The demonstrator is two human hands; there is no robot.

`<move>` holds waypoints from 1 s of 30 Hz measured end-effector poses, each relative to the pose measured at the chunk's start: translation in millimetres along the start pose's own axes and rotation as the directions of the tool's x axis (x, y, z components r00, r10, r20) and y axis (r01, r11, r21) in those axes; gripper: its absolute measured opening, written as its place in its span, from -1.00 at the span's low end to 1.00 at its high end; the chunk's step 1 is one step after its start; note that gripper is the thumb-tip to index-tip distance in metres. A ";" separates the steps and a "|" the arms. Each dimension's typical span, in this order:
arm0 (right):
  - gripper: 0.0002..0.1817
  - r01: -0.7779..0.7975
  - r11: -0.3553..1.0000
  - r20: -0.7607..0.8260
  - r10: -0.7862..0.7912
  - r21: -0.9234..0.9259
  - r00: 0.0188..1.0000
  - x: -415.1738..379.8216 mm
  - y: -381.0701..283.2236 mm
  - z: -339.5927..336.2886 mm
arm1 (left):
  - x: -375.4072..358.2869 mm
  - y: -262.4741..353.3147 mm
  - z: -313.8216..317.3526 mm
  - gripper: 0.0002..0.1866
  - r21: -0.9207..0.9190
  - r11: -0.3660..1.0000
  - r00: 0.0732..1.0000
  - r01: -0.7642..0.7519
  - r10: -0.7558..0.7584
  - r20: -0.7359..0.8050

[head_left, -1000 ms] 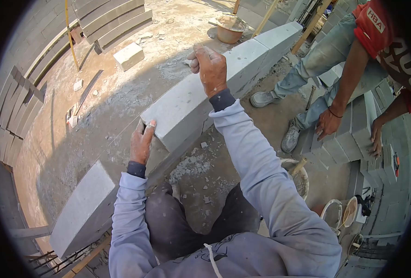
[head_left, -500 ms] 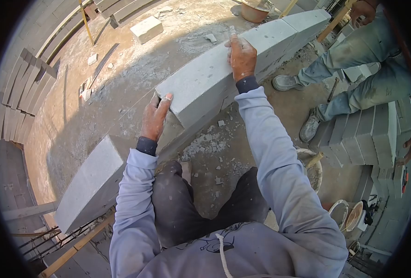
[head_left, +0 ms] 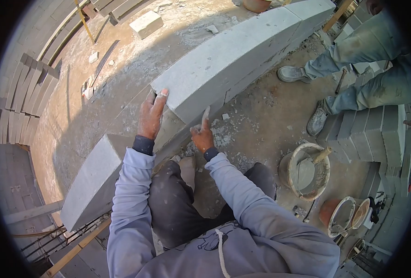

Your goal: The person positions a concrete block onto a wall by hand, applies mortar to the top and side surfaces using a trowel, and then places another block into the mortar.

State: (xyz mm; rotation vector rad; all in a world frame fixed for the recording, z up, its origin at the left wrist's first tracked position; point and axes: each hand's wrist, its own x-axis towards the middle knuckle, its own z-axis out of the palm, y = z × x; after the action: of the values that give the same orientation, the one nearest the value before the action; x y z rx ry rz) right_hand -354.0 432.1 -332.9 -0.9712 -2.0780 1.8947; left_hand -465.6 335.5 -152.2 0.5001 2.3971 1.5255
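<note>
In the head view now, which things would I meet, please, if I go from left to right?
Stacked concrete blocks → separate nearer concrete block → left hand → right hand → bucket with a wooden handle sticking out.

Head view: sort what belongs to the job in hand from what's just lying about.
In use: long block; left hand, at its end; right hand, just below; probably largest bucket.

Lying about, it seems: loose block on sunlit floor; dark strip; white chip.
</note>
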 end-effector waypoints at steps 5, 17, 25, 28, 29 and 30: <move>0.03 -0.208 0.966 0.140 0.187 0.153 0.972 1.8 7.5 -6.1 | -3.1 2.4 0.4 -0.37 0.005 1.000 1.000 -0.009 0.009 -0.005; -0.04 -0.058 0.989 0.014 0.057 0.134 0.998 14.2 13.0 4.0 | 2.1 -3.6 1.7 -0.42 -0.011 0.999 0.998 -0.048 0.047 -0.036; -0.30 -0.011 0.975 -0.402 0.102 0.221 0.910 23.9 22.2 -16.5 | 3.4 0.8 -2.3 -0.40 0.044 0.999 1.000 -0.010 0.010 0.000; -0.24 -0.059 0.822 -0.445 0.365 0.566 0.818 48.4 51.1 -21.0 | 6.4 -10.8 -3.2 -0.39 0.037 0.999 1.000 -0.022 0.023 -0.019; -0.25 -0.104 0.798 -0.449 0.435 0.593 0.780 54.5 49.4 -22.6 | 7.7 -12.7 -5.0 -0.41 0.104 0.995 1.000 0.002 -0.001 -0.013; -0.25 -0.143 0.771 -0.456 0.503 0.621 0.734 60.5 44.4 -26.4 | 7.4 -8.6 -5.0 -0.41 0.089 0.996 1.000 0.002 -0.002 -0.005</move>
State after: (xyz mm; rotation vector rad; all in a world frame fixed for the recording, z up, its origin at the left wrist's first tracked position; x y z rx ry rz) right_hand -371.5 487.0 -387.7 -1.5949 -0.9442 1.8146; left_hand -475.6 331.1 -158.2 0.5126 2.4771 1.4250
